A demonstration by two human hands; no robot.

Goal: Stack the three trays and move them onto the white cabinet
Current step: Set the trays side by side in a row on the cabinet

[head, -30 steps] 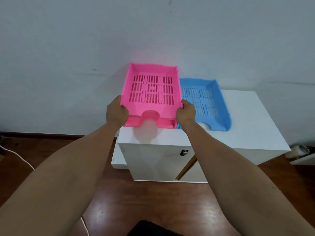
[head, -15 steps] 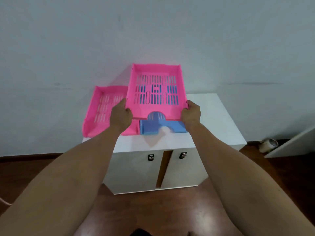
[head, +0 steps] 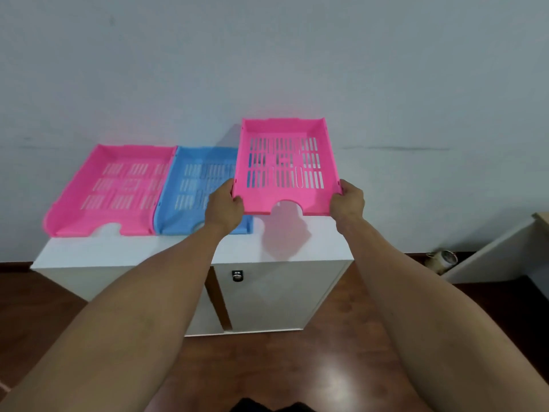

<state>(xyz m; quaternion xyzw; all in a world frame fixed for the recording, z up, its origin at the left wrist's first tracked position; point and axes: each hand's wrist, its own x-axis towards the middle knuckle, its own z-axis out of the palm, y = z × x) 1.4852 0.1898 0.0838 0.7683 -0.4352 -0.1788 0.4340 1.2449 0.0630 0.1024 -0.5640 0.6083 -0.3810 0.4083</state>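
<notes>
I hold a pink slotted tray (head: 285, 168) in the air above the right part of the white cabinet (head: 276, 248). My left hand (head: 224, 208) grips its front left corner and my right hand (head: 347, 200) grips its front right corner. A blue tray (head: 196, 188) lies flat on the cabinet top, partly hidden behind my left hand and the held tray. A second pink tray (head: 110, 188) lies beside the blue one at the cabinet's left end, their sides touching.
The cabinet stands against a pale wall, with a small lock (head: 237, 275) on its right door and a dark wooden floor (head: 297, 367) around it. A roll of tape (head: 444, 258) and a white board (head: 490, 257) lie on the floor at the right.
The held pink tray has shifted from above the blue tray to the right, over the cabinet's right end. The view has swung, so both resting trays now show at the left.
</notes>
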